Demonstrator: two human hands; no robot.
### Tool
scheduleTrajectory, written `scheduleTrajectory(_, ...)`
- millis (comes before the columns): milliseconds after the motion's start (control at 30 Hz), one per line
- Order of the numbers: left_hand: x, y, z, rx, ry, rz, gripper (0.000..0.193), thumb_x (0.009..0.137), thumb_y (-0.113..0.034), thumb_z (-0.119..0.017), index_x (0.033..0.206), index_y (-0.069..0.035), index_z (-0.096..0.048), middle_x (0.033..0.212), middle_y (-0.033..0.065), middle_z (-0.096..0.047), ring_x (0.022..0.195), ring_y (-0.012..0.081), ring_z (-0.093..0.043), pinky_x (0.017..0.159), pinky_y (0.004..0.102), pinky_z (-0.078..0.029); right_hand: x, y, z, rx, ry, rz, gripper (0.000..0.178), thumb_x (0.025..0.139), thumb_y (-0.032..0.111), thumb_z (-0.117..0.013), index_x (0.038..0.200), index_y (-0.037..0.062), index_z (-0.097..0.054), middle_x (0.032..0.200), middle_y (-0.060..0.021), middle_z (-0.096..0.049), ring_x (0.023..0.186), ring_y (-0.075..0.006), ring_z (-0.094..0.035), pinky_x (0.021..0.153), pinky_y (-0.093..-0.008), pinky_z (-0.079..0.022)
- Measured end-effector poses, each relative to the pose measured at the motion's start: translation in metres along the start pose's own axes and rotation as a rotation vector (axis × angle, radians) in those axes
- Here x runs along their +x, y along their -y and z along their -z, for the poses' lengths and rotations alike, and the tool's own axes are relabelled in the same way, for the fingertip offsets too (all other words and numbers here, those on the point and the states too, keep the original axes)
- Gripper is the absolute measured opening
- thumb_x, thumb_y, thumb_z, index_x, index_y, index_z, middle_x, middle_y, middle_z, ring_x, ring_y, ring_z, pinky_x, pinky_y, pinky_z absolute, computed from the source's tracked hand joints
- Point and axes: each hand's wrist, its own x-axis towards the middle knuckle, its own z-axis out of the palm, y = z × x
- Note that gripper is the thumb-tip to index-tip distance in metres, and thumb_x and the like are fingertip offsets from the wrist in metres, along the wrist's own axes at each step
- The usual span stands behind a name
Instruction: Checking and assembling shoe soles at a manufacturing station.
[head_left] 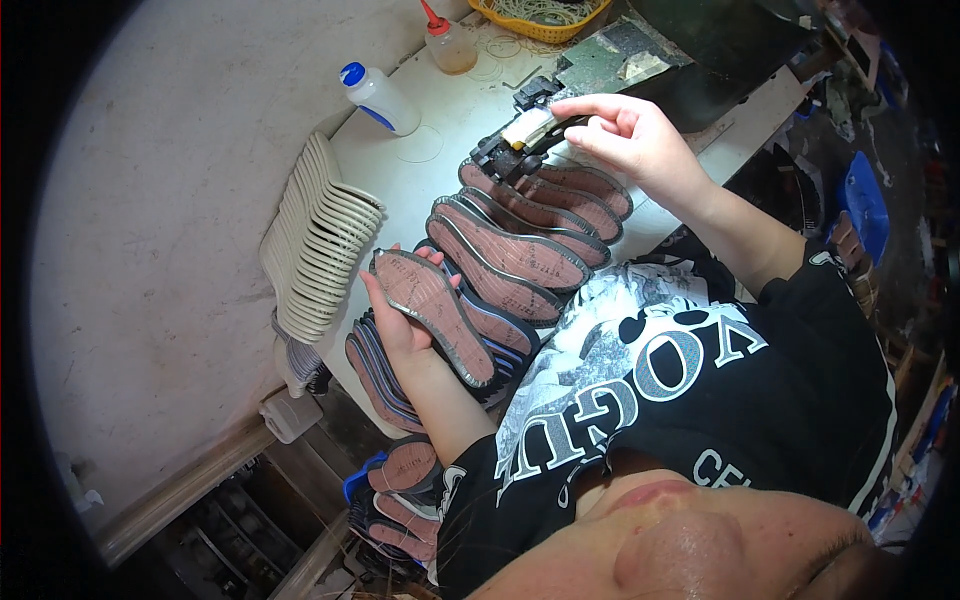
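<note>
My left hand (402,325) is closed around a reddish-brown shoe insole (430,310) with a dark stitched edge. Its thumb lies along one side, and other fingertips show at the far edge. Farther right, my right hand (630,140) has its index finger and thumb apart, with the other fingers curled. The index fingertip is at a black device (510,145), beside a brightly lit white and yellowish piece (530,128) on it. I cannot make out anything between these fingers. Several similar insoles (510,245) lie overlapping in rows beneath and beside the hands.
Cream curved sole-shaped pieces (320,240) stand stacked along the wall. On the white table (425,105) are a white bottle with a blue cap (385,100), a red-tipped squeeze bottle (450,48) and a yellow basket (550,30) of strands. More insoles (405,500) sit below the table edge.
</note>
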Motion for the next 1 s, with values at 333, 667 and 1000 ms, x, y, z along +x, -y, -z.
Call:
scheduleTrajectory(333,0.001,0.000,0.002,-0.011,0.008,0.001,0.067,0.095,-0.064,-0.033,0.132,-0.009,-0.042,0.114,0.0181,-0.057,0.106,0.0337,-0.058,0.081,0.0585,-0.052,0.012,0.015,-0.011,-0.477,-0.125,0.161,0.015,0.086,0.012,-0.066,0.092,-0.0028,-0.066,0.059,0.0026,-0.050,0.054,-0.0038,-0.042,0.051,-0.0224,-0.035)
scheduleTrajectory(667,0.001,0.000,-0.003,-0.003,-0.009,0.012,0.072,0.094,-0.067,-0.032,0.133,-0.007,-0.040,0.114,0.0196,-0.057,0.105,0.0335,-0.059,0.082,0.0578,-0.052,0.019,0.011,-0.014,-0.539,-0.141,0.180,0.013,0.088,0.011,-0.065,0.085,-0.0019,-0.064,0.059,0.0039,-0.050,0.055,-0.0021,-0.040,0.049,-0.0210,-0.034)
scheduleTrajectory(1000,0.000,0.000,0.001,-0.017,-0.016,0.009,0.072,0.094,-0.067,-0.031,0.133,-0.007,-0.040,0.115,0.0191,-0.058,0.105,0.0333,-0.059,0.081,0.0571,-0.052,0.006,0.006,-0.027,-0.482,-0.158,0.249,0.015,0.084,0.015,-0.068,0.083,0.0002,-0.063,0.058,-0.0031,-0.053,0.050,-0.0109,-0.047,0.050,-0.0268,-0.041)
